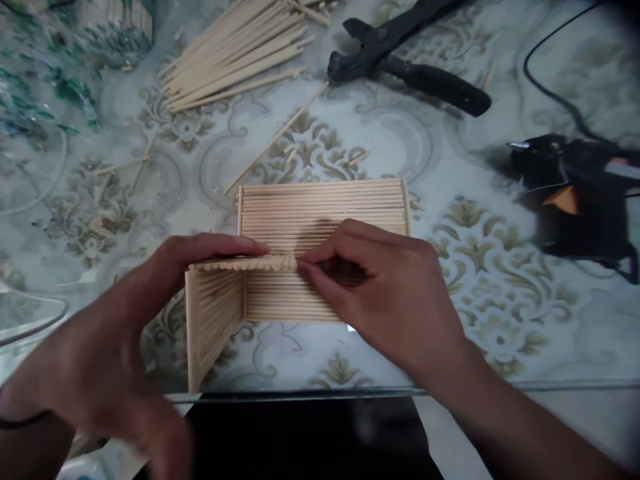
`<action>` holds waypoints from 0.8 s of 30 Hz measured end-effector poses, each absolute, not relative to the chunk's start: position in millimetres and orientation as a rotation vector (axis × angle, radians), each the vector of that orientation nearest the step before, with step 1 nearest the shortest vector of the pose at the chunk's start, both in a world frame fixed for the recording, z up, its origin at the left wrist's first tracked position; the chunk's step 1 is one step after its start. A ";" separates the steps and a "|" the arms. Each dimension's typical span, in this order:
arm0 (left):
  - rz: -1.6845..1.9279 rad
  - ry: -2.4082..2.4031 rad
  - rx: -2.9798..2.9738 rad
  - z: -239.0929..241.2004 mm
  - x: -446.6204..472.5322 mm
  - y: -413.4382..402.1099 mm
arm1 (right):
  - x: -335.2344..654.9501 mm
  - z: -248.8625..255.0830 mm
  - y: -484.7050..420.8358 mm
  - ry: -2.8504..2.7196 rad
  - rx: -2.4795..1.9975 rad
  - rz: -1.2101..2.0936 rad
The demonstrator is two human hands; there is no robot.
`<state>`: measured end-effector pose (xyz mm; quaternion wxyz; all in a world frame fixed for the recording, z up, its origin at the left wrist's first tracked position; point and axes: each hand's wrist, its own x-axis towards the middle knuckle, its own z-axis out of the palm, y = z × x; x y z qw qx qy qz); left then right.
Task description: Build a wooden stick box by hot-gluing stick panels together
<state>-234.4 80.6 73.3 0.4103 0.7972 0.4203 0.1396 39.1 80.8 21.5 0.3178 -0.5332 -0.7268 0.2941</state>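
On the flower-patterned tabletop (390,140), loose pale sticks (240,53) lie in a fanned pile at the far side, left of the middle, with a single long stick (277,137) slanting from near the pile toward the stick structure (320,207). Black pliers (375,50) lie right of the pile, and a black glue gun (583,230) lies by the right edge, its cable (555,97) running back toward the far right corner. Crumpled clear plastic wrapping (45,80) with green print fills the far left corner; whether it holds the sticks beside it cannot be told. The structure is near the middle of the near edge: one flat panel of parallel sticks, another panel standing at its left, and a row of sticks seen end-on across them. The left hand (100,347) is spread wide, its forefinger along that row's top and its thumb well apart, low over the near edge. The right hand (395,287), partly covering the flat panel, pinches the row's right end between thumb and forefinger.
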 end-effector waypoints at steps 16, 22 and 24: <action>0.547 1.096 2.226 39.8 -221.2 75.3 | 25.8 28.5 77.4 -1.898 -1.509 0.756; 0.522 1.123 2.223 40.0 -221.6 76.2 | 26.0 33.1 79.9 -1.878 -1.557 0.878; 0.513 1.117 2.226 39.4 -221.6 76.8 | 25.9 32.7 80.5 -1.888 -1.551 0.868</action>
